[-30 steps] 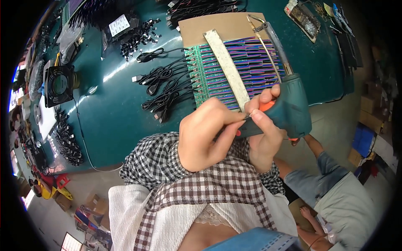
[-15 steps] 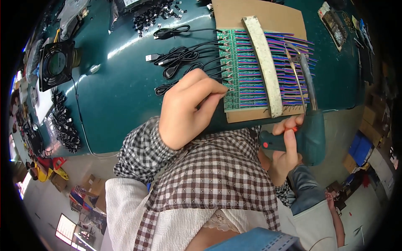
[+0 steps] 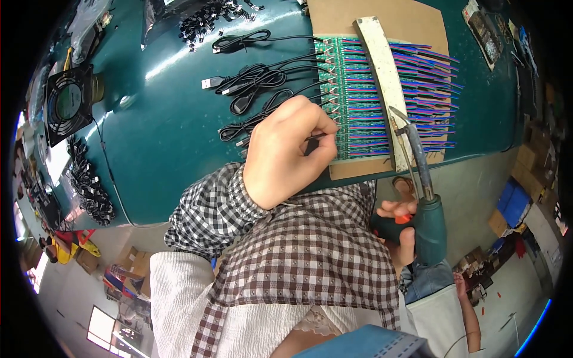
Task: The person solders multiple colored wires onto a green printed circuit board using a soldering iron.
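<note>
My left hand (image 3: 289,152) is closed in a pinch at the left edge of a row of green circuit boards (image 3: 341,89), near its front end. A dark lead shows in the gap of the fingers, seemingly a black USB cable; its tip is hidden. In my right hand (image 3: 407,241) is a green pistol-shaped soldering gun (image 3: 431,232) with a red trigger. Its bent metal tip hovers over the pale bar (image 3: 382,65) lying across the boards' coloured wires (image 3: 427,107). Several black USB cables (image 3: 256,77) run leftward from the boards.
Cardboard (image 3: 412,24) lies under the boards on the green table (image 3: 173,131). A black fan (image 3: 67,104) stands at the left beside bundled black cables (image 3: 89,185). Small black parts (image 3: 209,21) are heaped at the back. A stained tray (image 3: 482,36) lies far right. Another person's arm (image 3: 468,316) shows lower right.
The soldering gun has come nearer to me and left, its tip now over the pale bar instead of the wires. My left hand keeps its pinch at the boards' edge. The view has shifted slightly.
</note>
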